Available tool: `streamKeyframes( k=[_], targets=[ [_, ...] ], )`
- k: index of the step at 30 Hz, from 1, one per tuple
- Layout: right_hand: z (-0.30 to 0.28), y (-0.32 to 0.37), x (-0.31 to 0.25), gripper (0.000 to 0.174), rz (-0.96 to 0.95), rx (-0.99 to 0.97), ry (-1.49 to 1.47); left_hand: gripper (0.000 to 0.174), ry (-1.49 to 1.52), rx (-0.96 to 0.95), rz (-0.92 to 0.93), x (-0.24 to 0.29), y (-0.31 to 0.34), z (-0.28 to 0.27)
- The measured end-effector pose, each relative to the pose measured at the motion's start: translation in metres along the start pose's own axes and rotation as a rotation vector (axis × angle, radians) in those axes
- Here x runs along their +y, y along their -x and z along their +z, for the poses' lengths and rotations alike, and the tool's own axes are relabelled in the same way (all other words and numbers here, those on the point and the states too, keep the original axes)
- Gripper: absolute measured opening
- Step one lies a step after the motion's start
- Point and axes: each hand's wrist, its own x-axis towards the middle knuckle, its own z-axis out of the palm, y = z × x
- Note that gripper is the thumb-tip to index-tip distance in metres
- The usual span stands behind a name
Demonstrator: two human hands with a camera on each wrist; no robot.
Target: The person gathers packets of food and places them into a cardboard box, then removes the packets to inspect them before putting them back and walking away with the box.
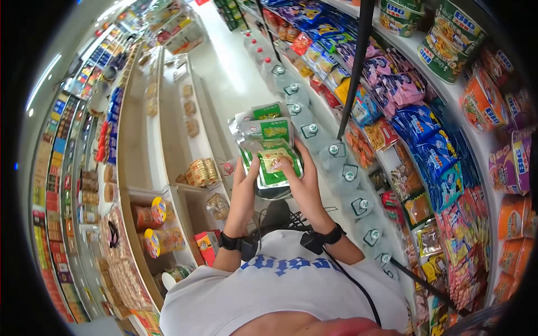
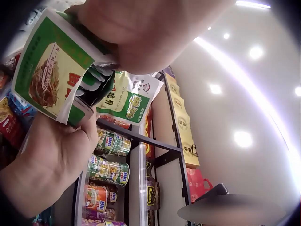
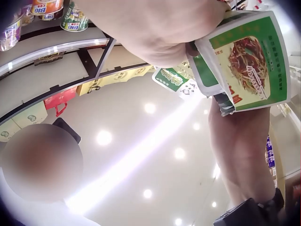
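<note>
Both hands hold a stack of green and silver food pouches (image 1: 274, 163) in front of the chest in the head view. The left hand (image 1: 243, 187) grips its left side, thumb on top. Opposite it, the right hand (image 1: 306, 185) grips the right side, its thumb lying across the front pouch. From below, the left wrist view shows a green printed box (image 2: 51, 70) with a ragged white edge and foil pouch ends inside. A white and green pouch (image 2: 131, 96) sticks out past it. The fingers under the stack are partly hidden.
Large clear bottles (image 1: 333, 150) with green-marked caps line the floor on the right. Beyond them a shelf carries blue snack bags (image 1: 420, 126) and noodle cups (image 1: 448, 42). To the left runs a wooden shelf (image 1: 162, 112) with cups and packets.
</note>
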Motion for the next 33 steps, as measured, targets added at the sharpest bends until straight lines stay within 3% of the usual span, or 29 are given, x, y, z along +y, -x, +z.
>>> streamKeyframes(
  k=[3, 5, 7, 10, 17, 20, 26, 33],
  targets=[
    [0.026, -0.025, 0.007, 0.067, -0.101, 0.034, 0.063, 0.055, 0.021, -0.029, 0.033, 0.006, -0.034, -0.018],
    [0.053, -0.043, 0.019, 0.070, -0.070, 0.058, 0.040, 0.055, 0.078, -0.032, -0.003, 0.009, -0.061, -0.043],
    [0.082, -0.068, 0.056, 0.075, -0.077, 0.071, 0.152, 0.056, 0.132, -0.033, -0.057, 0.013, -0.092, -0.083],
    [0.137, -0.105, 0.071, 0.076, 0.087, -0.080, -0.062, 0.057, 0.075, 0.023, -0.056, 0.037, -0.133, -0.135],
    [0.230, -0.169, 0.125, 0.067, 0.111, -0.165, 0.083, 0.057, 0.184, 0.023, -0.071, 0.056, -0.211, -0.228],
    [0.237, -0.202, 0.132, 0.072, 0.202, -0.183, 0.061, 0.058, 0.094, 0.059, -0.083, 0.066, -0.246, -0.232],
    [0.215, -0.279, 0.166, 0.074, 0.250, -0.075, 0.070, 0.060, 0.060, -0.128, -0.211, 0.062, -0.360, -0.222],
    [0.164, -0.405, 0.226, 0.075, 0.025, 0.141, 0.017, 0.056, -0.099, -0.337, -0.260, 0.065, -0.519, -0.155]
  ],
)
